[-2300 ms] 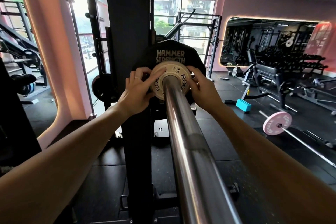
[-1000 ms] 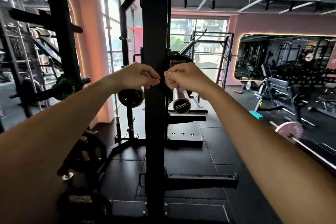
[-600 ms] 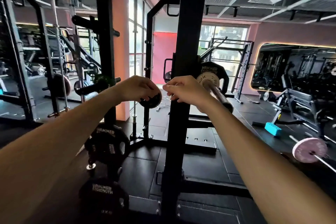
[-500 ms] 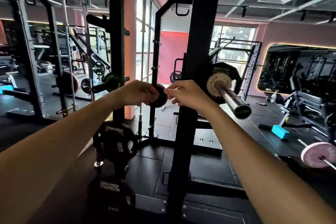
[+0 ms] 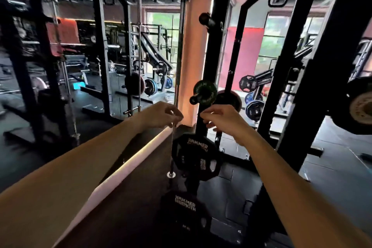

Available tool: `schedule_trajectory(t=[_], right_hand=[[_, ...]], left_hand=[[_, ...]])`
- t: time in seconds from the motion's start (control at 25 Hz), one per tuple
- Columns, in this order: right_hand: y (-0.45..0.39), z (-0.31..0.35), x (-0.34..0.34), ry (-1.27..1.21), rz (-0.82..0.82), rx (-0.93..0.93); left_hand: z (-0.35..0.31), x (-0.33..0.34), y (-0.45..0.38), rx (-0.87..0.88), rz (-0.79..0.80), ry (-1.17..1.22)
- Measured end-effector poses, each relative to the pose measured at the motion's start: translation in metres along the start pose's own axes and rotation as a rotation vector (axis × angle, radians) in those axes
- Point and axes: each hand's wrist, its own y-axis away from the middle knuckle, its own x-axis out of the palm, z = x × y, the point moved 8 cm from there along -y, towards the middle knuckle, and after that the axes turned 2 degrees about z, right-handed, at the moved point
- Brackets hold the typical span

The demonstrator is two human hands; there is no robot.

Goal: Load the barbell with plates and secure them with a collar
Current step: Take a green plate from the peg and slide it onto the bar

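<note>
Swinging left since the frame half a second back, my view has pushed the loaded barbell end from the middle out to the far right edge, where only the cream small plate [image 5: 362,107] against a big black plate [image 5: 350,119] shows, blurred and cut off by the frame. I cannot make out a collar anywhere.

Largest in front of me is the black rack upright [image 5: 314,78] on the right, with a second black post [image 5: 211,50] just left of it, standing against a peach-lit pillar [image 5: 193,46]. Low on that post hang two black Hammer Strength plates, the upper plate [image 5: 195,157] above the lower plate [image 5: 185,209]. Higher up, a small green-lettered plate [image 5: 204,92] sits on a peg that sticks out of the post.

Both my forearms reach forward. My left hand [image 5: 161,116] is held out with fingers loosely curled, fingertips drawn toward the thumb; I cannot tell if anything is between them. My right hand [image 5: 220,118] hangs just below the green-lettered plate, apart from it, fingers likewise curled in toward the thumb, and whether it pinches something I cannot tell.
</note>
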Motion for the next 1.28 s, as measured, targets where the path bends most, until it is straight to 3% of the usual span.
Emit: schedule_trajectory(t=[0.4,0.8,0.96,1.04,1.16,1.28], right_hand=[[-0.104,-0.036,0.014,-0.045,-0.052,0.014],[-0.311,-0.130,-0.046,-0.022,-0.230,-0.006],[-0.387,-0.164,-0.067,0.050,-0.365,-0.005],[-0.415,-0.183,-0.065,0.043,-0.356,0.021],[-0.438,-0.209,-0.050,-0.038,-0.253,0.071],[-0.443,-0.217,-0.048,-0.036,-0.264,0.100]], left_hand=[[0.046,-0.010,-0.091,0.001,0.041,0.062],[0.093,0.001,-0.331,-0.031,0.028,0.098],[0.117,0.003,-0.415,-0.049,-0.078,0.170],[0.125,0.010,-0.448,-0.036,-0.117,0.160],[0.140,0.033,-0.478,-0.075,-0.072,0.159],[0.149,0.038,-0.486,-0.105,-0.025,0.170]])
